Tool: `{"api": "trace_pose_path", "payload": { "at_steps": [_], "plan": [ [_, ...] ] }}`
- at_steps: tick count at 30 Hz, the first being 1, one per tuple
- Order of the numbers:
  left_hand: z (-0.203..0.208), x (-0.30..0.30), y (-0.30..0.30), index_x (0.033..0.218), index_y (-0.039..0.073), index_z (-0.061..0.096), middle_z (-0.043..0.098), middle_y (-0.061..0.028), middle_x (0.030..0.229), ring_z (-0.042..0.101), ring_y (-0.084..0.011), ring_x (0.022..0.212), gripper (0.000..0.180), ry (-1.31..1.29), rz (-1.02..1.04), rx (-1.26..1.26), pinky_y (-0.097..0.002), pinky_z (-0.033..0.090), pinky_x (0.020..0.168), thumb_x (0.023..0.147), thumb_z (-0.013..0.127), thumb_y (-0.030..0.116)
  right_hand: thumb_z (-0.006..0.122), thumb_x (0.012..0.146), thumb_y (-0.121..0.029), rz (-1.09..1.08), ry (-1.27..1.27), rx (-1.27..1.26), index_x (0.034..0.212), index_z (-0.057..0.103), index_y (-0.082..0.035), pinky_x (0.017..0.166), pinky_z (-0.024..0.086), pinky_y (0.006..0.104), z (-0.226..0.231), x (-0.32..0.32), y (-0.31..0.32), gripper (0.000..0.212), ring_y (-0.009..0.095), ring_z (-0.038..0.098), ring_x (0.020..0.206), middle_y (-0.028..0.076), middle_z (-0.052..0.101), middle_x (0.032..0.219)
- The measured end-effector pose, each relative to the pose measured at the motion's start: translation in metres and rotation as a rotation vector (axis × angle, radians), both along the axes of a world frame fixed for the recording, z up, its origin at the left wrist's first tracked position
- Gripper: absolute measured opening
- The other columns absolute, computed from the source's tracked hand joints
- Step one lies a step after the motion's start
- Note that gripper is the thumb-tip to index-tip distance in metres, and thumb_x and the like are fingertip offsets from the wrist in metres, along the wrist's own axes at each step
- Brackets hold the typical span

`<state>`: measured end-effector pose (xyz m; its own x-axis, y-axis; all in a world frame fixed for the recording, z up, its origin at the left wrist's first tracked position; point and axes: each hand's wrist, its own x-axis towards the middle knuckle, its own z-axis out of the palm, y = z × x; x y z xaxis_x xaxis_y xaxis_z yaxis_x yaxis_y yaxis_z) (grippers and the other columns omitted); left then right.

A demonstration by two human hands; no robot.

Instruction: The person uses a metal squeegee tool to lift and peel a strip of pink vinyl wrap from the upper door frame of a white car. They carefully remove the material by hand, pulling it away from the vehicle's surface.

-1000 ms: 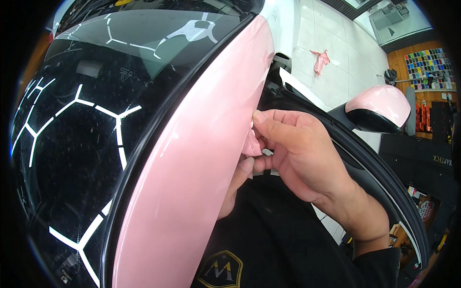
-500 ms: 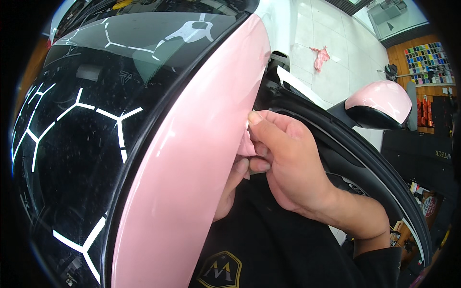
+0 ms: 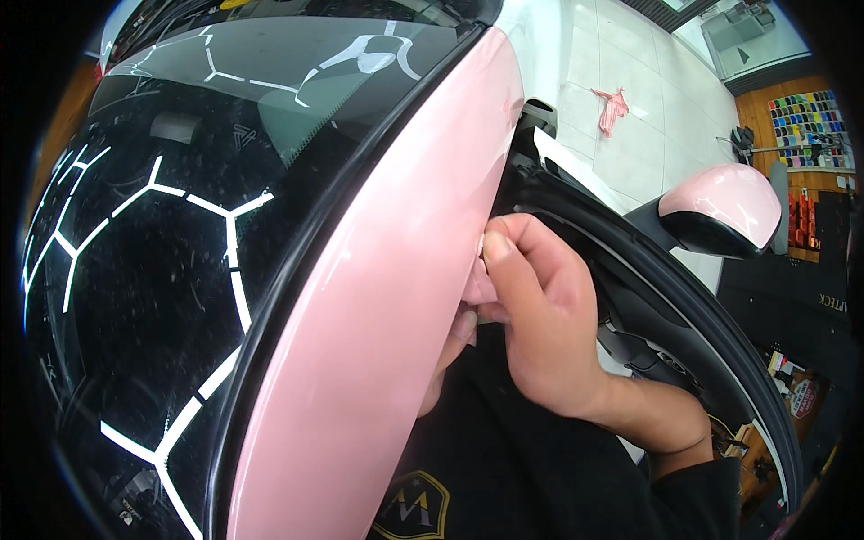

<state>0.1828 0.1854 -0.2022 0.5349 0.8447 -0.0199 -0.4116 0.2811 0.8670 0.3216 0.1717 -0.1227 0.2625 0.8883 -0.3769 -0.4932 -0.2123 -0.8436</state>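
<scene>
Glossy pink vinyl film [image 3: 360, 288] covers the long curved pillar along the car's roof edge. My right hand [image 3: 549, 315] is closed at the pillar's right edge, thumb and index finger pinched on the film's margin. A small pale bit shows by its fingertips, too small to name. Beneath those fingers a loose, folded flap of film [image 3: 480, 286] sticks out from the edge. My left hand [image 3: 457, 346] is just below, its fingertips pressed together at the flap's lower end; the pillar hides most of that hand.
Dark glass [image 3: 162, 297] with bright light reflections lies left of the pillar. To the right stands an open car door [image 3: 684, 288] with a black seal and a pink mirror [image 3: 720, 202]. A crumpled pink scrap [image 3: 614, 112] lies on the tiled floor [image 3: 666, 63].
The whole view has shifted slightly, so the car sits a little further right and lower. My right hand stays pinched at the film's edge, turned a little, and my left stays below it.
</scene>
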Motion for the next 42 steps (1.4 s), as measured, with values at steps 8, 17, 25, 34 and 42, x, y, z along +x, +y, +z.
{"api": "trace_pose_path", "payload": {
  "at_steps": [8,17,25,34,42],
  "plan": [
    [0.009,0.007,0.006,0.146,0.000,0.040,0.054,-0.0141,0.119,0.054,-0.0208,0.096,0.058,0.068,0.006,0.071,-0.0312,0.046,0.072,0.092,0.058,0.011,0.053,0.108,-0.029,0.091,0.065,-0.105,0.098,0.061,-0.006,0.057,0.039,0.0217,-0.005,0.025,0.002,0.026,0.004,0.047,0.069,-0.002,0.056,0.085],
    [-0.005,-0.008,-0.002,0.152,-0.003,0.032,0.050,-0.0172,0.134,0.053,-0.0246,0.114,0.066,0.114,-0.098,0.007,-0.0356,0.046,0.091,0.090,0.053,0.004,0.058,0.107,-0.026,0.159,-0.128,0.001,0.076,0.057,-0.003,0.052,0.040,0.0233,0.005,0.018,0.013,0.039,0.004,0.048,0.059,0.000,0.056,0.069],
    [0.006,-0.005,-0.007,0.157,-0.006,0.024,0.037,-0.0204,0.157,0.034,-0.0275,0.148,0.071,0.133,-0.113,0.116,-0.0399,0.027,0.121,0.090,0.048,-0.003,0.054,0.107,-0.014,-0.070,-0.205,0.096,0.074,0.051,-0.004,0.056,0.037,0.0244,-0.008,-0.005,0.008,0.034,0.002,0.043,0.064,-0.001,0.053,0.067],
    [0.013,0.006,-0.021,0.153,-0.008,0.030,0.042,-0.0186,0.152,0.045,-0.0227,0.138,0.062,0.045,0.042,0.005,-0.0325,0.036,0.112,0.094,0.044,0.003,0.058,0.103,-0.012,-0.197,-0.384,0.284,0.073,0.051,-0.004,0.050,0.036,0.0244,-0.039,-0.014,0.011,0.032,0.002,0.044,0.058,-0.003,0.051,0.062],
    [0.009,0.021,-0.026,0.137,-0.006,0.045,0.056,-0.0096,0.105,0.050,-0.0130,0.086,0.047,-0.076,0.118,0.004,-0.0269,0.041,0.078,0.097,0.050,0.017,0.057,0.104,-0.016,-0.119,-0.320,0.335,0.076,0.056,0.000,0.039,0.040,0.0245,-0.043,-0.001,0.013,0.032,0.006,0.053,0.047,0.003,0.060,0.064]
  ]
}}
